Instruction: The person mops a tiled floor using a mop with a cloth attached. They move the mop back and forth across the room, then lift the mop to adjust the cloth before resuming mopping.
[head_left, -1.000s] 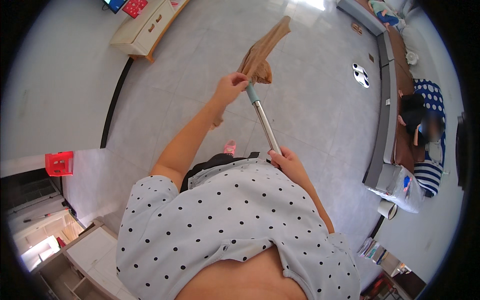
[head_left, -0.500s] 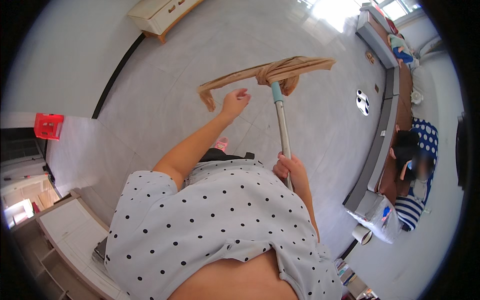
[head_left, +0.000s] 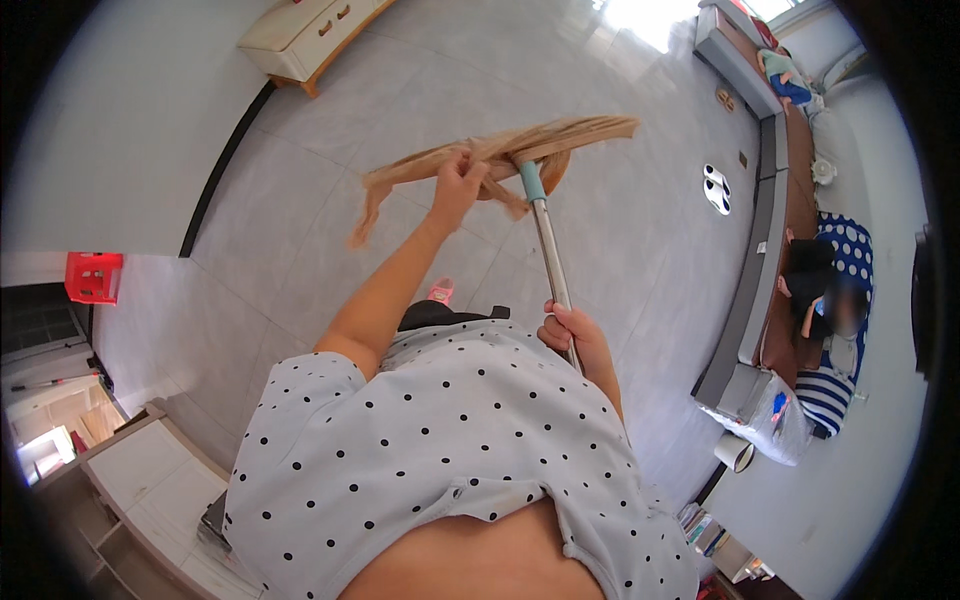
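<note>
— What has the person got hold of?

— A mop (head_left: 530,170). The right hand (head_left: 568,332) is closed around the lower part of its metal handle (head_left: 549,262), fingers wrapped round the pole, close in front of the polka-dot shirt (head_left: 440,440). The pole runs up and away from the body to a teal collar (head_left: 531,182), where the tan mop head (head_left: 490,160) sits.

— And the other hand?

— The left hand (head_left: 460,185) is stretched out at arm's length and is gripping the tan strands just left of the collar. The fingers are curled shut on a bunch of the fabric.

— How does the mop head lie?

— It is raised off the floor and spread sideways, a long band running from the left of the hand to the upper right. One end droops down at the left, and a loop of strands hangs beside the collar.

— What is around them?

— A pale grey tiled floor (head_left: 300,230) below. A pink slipper (head_left: 440,293) shows just past the shirt's edge. At the top left stands a low white cabinet (head_left: 305,30) against the wall, and a red crate (head_left: 93,276) sits far left. At the right, a long grey bench (head_left: 750,290) runs along the wall, with another person (head_left: 830,300) in a blue dotted garment on it. A pair of white slippers (head_left: 716,188) rests on the floor near the bench.
</note>
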